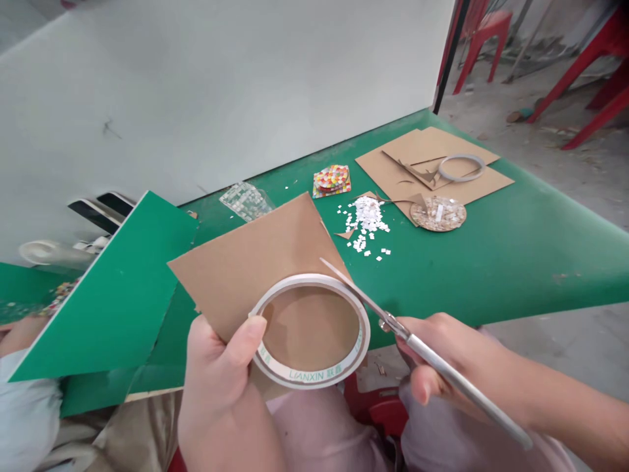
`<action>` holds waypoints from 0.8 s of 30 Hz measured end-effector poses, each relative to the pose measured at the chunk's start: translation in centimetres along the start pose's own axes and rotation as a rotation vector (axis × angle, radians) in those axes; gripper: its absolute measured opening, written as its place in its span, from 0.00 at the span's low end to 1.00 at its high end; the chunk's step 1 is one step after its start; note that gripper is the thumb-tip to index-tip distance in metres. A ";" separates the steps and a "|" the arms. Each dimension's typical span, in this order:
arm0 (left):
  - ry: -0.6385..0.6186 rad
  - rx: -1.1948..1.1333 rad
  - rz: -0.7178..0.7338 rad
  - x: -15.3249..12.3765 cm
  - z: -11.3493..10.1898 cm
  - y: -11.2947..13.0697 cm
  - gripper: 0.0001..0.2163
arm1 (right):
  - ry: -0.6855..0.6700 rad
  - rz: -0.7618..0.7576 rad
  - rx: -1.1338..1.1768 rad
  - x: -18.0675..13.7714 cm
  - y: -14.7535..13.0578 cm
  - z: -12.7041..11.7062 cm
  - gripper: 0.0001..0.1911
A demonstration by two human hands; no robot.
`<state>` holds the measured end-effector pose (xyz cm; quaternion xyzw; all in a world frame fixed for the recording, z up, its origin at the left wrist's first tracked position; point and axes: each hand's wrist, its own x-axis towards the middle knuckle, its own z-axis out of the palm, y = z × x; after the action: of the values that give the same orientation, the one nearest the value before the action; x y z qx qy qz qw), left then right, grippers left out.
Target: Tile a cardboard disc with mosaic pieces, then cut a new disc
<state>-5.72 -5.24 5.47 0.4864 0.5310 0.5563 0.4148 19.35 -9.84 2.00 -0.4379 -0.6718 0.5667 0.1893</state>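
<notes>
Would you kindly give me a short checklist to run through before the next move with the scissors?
1. Cardboard held: ok, gripped in the left hand.
2. Tape roll steadied against the cardboard: ok, the left hand presses its rim.
3. Scissors in hand: ok, held by the right hand.
4. Left hand clear of the visible blade: ok, it sits across the roll from it.
5. Position of the other blade: cannot tell, it is hidden.
</notes>
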 end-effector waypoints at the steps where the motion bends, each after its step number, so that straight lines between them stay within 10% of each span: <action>1: -0.002 -0.003 -0.002 0.0 0.0 0.0 0.14 | 0.001 -0.006 0.009 0.0 0.1 0.0 0.23; 24: 0.037 -0.054 -0.023 -0.7 0.9 0.0 0.10 | -0.083 -0.113 0.051 -0.3 -1.7 -1.1 0.25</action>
<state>-4.73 -5.75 5.38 0.4587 0.5288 0.5745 0.4242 19.69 -9.40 3.91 -0.3704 -0.6882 0.5896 0.2039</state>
